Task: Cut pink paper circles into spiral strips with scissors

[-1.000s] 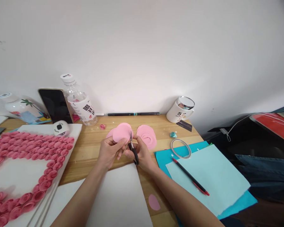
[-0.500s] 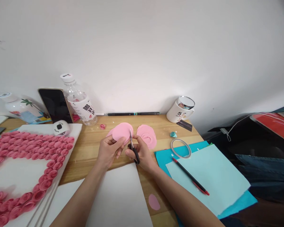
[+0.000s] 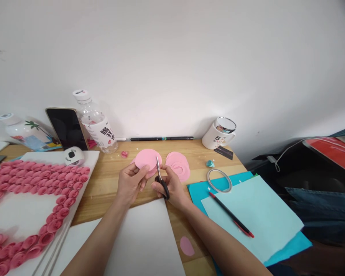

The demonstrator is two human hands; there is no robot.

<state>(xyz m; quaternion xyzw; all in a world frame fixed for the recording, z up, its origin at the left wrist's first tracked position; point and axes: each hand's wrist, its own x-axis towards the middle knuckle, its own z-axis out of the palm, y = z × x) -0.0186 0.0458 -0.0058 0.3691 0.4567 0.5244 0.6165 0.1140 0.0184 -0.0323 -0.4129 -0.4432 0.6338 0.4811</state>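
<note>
A pink paper disc point(image 3: 146, 158) is pinched between the thumb and fingers of my left hand point(image 3: 131, 182). My right hand point(image 3: 171, 186) is closed around black-handled scissors point(image 3: 163, 186), whose blades lie at the disc's right edge. Whether the blades are apart cannot be made out. More pink paper shows behind and below the disc. Just right of the scissors lies a stack of pink paper circles point(image 3: 180, 163) with a spiral piece on top. A small pink oval point(image 3: 187, 245) rests on the table beside my right forearm.
At left is a board with rolled pink paper flowers point(image 3: 53, 224). A phone point(image 3: 67, 128), a water bottle point(image 3: 99, 126) and a mug point(image 3: 218, 134) stand by the wall. To the right, a tape roll point(image 3: 219, 181) and a pen point(image 3: 231, 214) lie on blue paper sheets point(image 3: 261, 214).
The pink disc has turned and tilted slightly in my left hand, shifting a little left. The scissors have moved slightly left with my right hand. Everything else stays put.
</note>
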